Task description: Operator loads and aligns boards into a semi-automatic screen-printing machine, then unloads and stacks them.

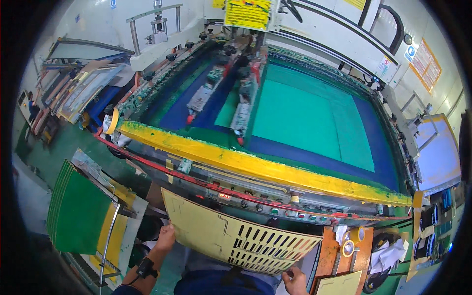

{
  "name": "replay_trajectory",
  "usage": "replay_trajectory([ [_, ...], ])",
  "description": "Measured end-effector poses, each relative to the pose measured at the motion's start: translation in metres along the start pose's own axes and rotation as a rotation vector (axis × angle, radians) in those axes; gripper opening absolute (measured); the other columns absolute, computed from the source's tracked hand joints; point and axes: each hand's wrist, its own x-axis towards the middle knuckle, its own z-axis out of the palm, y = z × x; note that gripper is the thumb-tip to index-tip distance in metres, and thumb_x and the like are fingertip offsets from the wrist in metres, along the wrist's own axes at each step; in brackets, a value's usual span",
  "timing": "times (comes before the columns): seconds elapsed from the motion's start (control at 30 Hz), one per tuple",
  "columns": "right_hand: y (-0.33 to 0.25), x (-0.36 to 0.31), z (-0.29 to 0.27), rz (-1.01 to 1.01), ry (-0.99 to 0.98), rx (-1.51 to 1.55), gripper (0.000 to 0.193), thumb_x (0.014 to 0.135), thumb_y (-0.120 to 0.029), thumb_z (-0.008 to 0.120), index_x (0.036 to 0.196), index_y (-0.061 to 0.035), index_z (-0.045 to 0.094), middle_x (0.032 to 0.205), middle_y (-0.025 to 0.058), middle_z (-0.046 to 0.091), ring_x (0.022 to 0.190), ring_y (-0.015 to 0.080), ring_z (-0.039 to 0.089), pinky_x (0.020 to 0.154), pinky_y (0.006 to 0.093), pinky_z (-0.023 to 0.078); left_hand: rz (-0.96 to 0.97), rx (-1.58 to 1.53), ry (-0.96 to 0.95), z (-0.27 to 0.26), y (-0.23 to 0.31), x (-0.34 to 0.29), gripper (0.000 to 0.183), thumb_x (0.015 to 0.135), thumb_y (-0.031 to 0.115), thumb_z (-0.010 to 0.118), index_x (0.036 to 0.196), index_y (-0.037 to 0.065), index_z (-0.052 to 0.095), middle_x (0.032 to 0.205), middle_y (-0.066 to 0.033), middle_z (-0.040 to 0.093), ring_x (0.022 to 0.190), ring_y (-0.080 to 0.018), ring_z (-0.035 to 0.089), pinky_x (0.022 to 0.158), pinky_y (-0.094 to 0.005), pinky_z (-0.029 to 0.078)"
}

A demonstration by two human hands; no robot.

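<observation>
A thin pale-yellow slotted panel (199, 222) is held tilted in front of my body, with rows of dark slots across its right half. My left hand (166, 238) grips its lower left edge, thumb against the face; the other fingers are partly hidden. At its lower right corner, my right hand (295, 281) pinches the edge. Just beyond the panel is a large printing screen (314, 123) coated in green and blue, its front edge wrapped in yellow tape (246, 162). Two ink-smeared squeegee bars (244, 110) lie across the screen's left part.
Green panels (81, 211) stand in a rack at the left. A control strip with buttons (275, 211) runs below the screen. At right, a brown board (328, 246) carries tape rolls (348, 247), beside another pale-yellow panel (339, 285) and crumpled white paper (388, 258).
</observation>
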Motion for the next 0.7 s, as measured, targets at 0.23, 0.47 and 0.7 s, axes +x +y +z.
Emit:
replay_trajectory([
  [0.23, -0.002, -0.01, 0.0, -0.015, 0.028, 0.006, 0.028, 0.085, -0.011, 0.06, 0.112, -0.0036, 0.061, 0.092, 0.0234, 0.066, 0.082, 0.0367, 0.067, 0.069, 0.0431, 0.052, -0.032, -0.041, 0.074, -0.014, -0.029, 0.001, 0.031, 0.098, 0.029, 0.051, 0.099, 0.003, 0.067, 0.088, 0.0024, 0.063, 0.077, -0.0063, 0.054, 0.072, -0.0252, 0.043],
  [0.47, -0.012, 0.006, 0.001, -0.215, 0.13, 0.049, 0.018, 0.079, -0.006, 0.064, 0.094, 0.001, 0.06, 0.076, 0.0202, 0.062, 0.072, 0.0369, 0.063, 0.068, 0.0417, 0.05, 0.467, 1.477, 0.082, -0.049, -0.043, 0.005, 0.026, 0.084, 0.003, 0.05, 0.107, -0.007, 0.058, 0.074, -0.0138, 0.057, 0.072, -0.0304, 0.058, 0.064, -0.0433, 0.045],
  [0.7, -0.002, 0.011, 0.005, -0.126, 0.143, 0.077, 0.019, 0.078, -0.005, 0.067, 0.094, 0.0017, 0.059, 0.084, 0.0193, 0.063, 0.074, 0.0337, 0.064, 0.066, 0.039, 0.051, -0.085, 0.028, 0.087, -0.004, -0.013, 0.011, 0.039, 0.1, 0.028, 0.043, 0.121, -0.002, 0.054, 0.123, -0.0101, 0.058, 0.109, -0.0217, 0.056, 0.097, -0.035, 0.041],
])
